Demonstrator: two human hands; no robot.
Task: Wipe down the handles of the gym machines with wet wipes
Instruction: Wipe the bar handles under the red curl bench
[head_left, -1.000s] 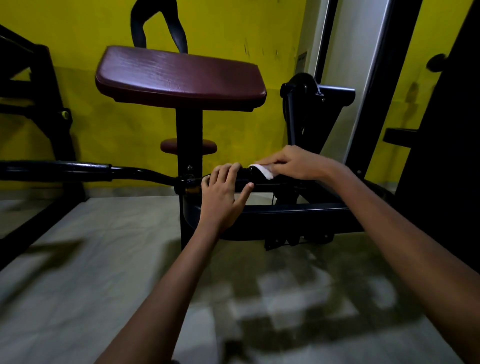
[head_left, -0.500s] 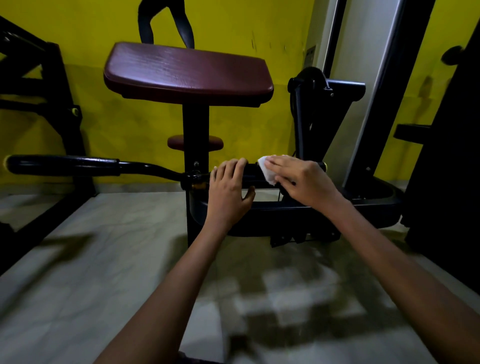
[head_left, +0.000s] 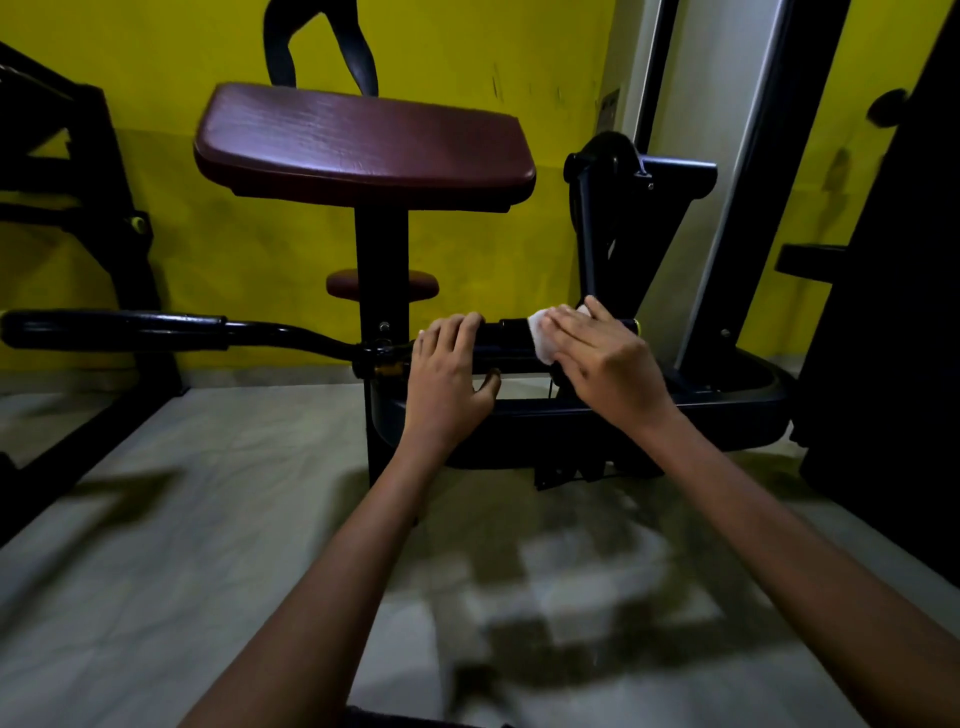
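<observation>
Since 0.5 s ago, almost nothing has shifted: both hands sit on the same black bar as before, and the right hand (head_left: 605, 358) has only flattened a little more over the wipe.

Counted: 2 hands, 1 wet wipe (head_left: 542, 335), 1 bar with 2 handles, 2 maroon pads, 1 machine in front.

That wipe is small, white and folded, its visible corner sticking out to the left from under the right hand's fingers. It lies against the right handle (head_left: 511, 338), a thick black grip on the near side of the machine's post (head_left: 382, 270). The right hand's fingers are laid nearly straight across the wipe, pressing it onto the handle; whether the thumb curls underneath I cannot tell.

The left hand (head_left: 447, 379) grips the same handle just left of the wipe, 4 fingers curled over the top and the thumb hooked below. A short stretch of bare black grip separates the 2 hands.

The left handle (head_left: 111, 328) runs out to the left of the post, black and glossy, with no hand on it.

Above stands the large maroon pad (head_left: 363, 143), with the small maroon pad (head_left: 383, 285) lower on the post. Behind is a yellow wall (head_left: 467, 47); below, a pale floor (head_left: 182, 545).
</observation>
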